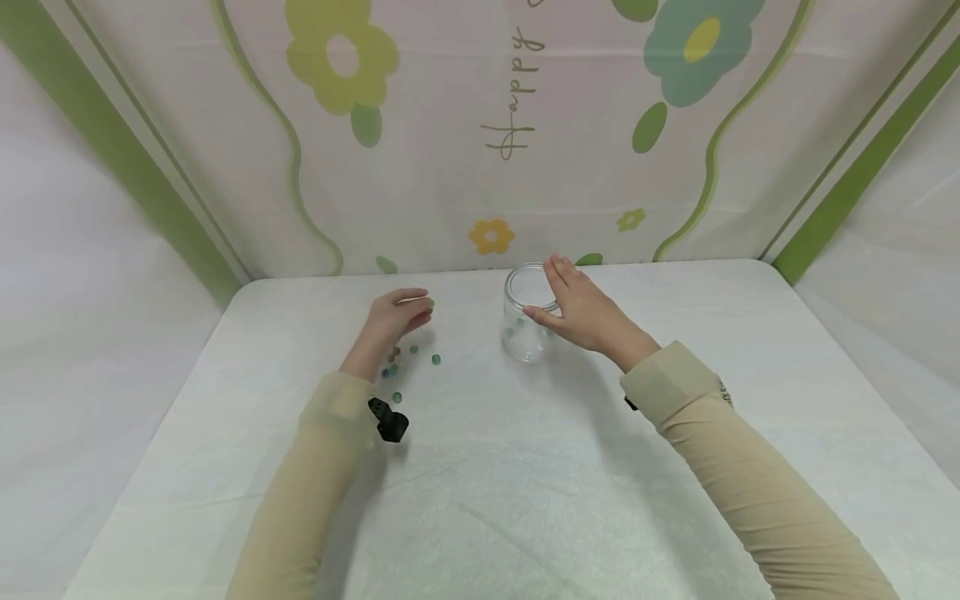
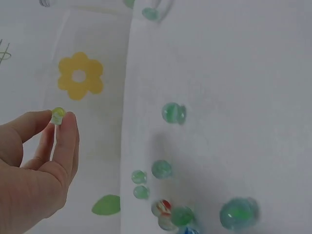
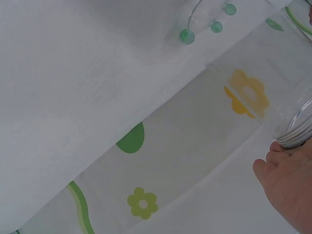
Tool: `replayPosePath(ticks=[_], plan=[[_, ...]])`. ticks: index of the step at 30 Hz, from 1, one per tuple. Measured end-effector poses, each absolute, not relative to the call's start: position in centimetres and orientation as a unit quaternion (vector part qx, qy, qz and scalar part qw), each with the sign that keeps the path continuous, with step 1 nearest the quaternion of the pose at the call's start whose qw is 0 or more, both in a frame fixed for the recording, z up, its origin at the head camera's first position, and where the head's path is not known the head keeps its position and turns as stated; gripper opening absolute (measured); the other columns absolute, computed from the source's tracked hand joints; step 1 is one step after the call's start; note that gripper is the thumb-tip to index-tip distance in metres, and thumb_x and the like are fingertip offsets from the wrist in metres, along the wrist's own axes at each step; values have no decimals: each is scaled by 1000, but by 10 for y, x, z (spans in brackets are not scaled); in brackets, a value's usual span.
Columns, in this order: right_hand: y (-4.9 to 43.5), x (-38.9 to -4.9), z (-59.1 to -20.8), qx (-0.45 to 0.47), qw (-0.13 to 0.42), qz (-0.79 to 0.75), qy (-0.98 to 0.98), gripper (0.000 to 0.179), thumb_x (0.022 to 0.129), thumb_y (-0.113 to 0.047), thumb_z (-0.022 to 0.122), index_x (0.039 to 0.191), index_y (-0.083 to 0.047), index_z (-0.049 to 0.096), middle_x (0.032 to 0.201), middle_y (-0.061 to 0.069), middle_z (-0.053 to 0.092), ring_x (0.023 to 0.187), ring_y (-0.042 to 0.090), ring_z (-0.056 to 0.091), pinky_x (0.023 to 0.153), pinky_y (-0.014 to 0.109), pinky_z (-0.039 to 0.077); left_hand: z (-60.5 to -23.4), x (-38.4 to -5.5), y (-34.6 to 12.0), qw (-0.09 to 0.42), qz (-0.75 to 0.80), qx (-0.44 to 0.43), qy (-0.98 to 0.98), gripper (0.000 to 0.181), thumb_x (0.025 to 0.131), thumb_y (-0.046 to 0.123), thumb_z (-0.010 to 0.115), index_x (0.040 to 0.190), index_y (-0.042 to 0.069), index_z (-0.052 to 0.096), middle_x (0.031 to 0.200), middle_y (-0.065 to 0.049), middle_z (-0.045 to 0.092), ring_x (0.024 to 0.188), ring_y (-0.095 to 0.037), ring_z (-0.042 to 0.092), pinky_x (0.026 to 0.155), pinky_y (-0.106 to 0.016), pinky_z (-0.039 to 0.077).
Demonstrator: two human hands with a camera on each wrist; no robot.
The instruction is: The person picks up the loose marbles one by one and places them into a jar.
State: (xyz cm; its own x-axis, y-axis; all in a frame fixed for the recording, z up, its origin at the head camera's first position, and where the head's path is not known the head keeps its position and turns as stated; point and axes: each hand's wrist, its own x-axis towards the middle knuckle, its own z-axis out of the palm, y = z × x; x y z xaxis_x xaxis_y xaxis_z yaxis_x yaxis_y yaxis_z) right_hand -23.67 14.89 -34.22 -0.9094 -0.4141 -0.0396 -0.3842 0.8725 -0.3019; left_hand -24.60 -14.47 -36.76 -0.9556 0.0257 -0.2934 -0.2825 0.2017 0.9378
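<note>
My left hand (image 1: 392,321) is raised over the left of the table, left of the jar. Between thumb and fingertips it pinches a small yellow-green glass marble (image 2: 58,114). A clear glass jar (image 1: 513,340) stands upright near the back edge, its mouth uncovered. Several green marbles (image 3: 186,36) lie at the bottom of the jar. My right hand (image 1: 588,315) rests against the jar's right side at the rim, fingers straight and thumb along the near side. Below my left hand, loose marbles (image 1: 437,359) lie on the table, mostly green, with blue and red-streaked ones (image 2: 165,207) among them.
A white cloth covers the table (image 1: 480,483). Behind its back edge hangs a printed curtain (image 1: 435,192) with flowers and green lines. Plain white cloth walls (image 1: 67,250) stand on both sides. A small black device (image 1: 389,421) sits at my left wrist.
</note>
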Motion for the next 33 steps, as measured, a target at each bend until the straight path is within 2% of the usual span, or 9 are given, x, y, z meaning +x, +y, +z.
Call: replayPosePath(ticks=[3,7,10,20,24,28,33], plan=[[150,-236,-342,-205,52,-146,966,88,97,-54,44,151,3,6,161,19,3,150,33,2,124,49,9,-359,-246,-131,120,666,-66,733,43,97,16,55,138,3,47,124,-11,57,118,-22,58,95,-18,52],[150,-236,-341,-203,54,-147,967,88,97,-53,45,151,3,6,161,19,3,150,33,2,124,49,9,-347,-244,-111,123,699,-52,702,42,97,12,55,136,0,47,112,-5,58,100,-11,60,89,-14,54],[150,-236,-341,-202,54,-147,967,88,96,-54,45,151,3,6,161,19,4,150,33,2,124,49,9,-341,-242,-97,130,707,-51,693,41,97,11,55,135,-1,49,110,-4,58,93,-6,59,89,-15,54],[150,-238,-342,-196,57,-150,967,89,96,-56,43,152,1,6,161,18,3,150,32,3,124,49,10,-333,-238,-66,139,719,-42,680,35,94,10,59,128,1,56,110,-5,59,96,-10,61,89,-18,55],[151,-238,-342,-195,59,-150,968,89,96,-57,43,152,1,5,161,17,3,150,32,2,124,50,10,-330,-238,-60,142,714,-30,685,36,95,12,59,129,2,56,121,-9,58,101,-11,61,97,-23,53],[151,-238,-342,-192,62,-152,968,89,96,-57,43,152,0,4,162,17,2,150,32,2,124,50,10,-327,-238,-54,134,709,-18,692,35,95,13,59,128,1,56,128,-12,57,111,-17,61,98,-24,52],[151,-238,-342,-192,61,-155,967,89,96,-57,43,152,1,5,161,17,2,150,33,2,124,51,10,-324,-237,-48,123,700,-4,703,35,95,14,59,127,0,56,122,-12,59,107,-18,62,97,-25,53]])
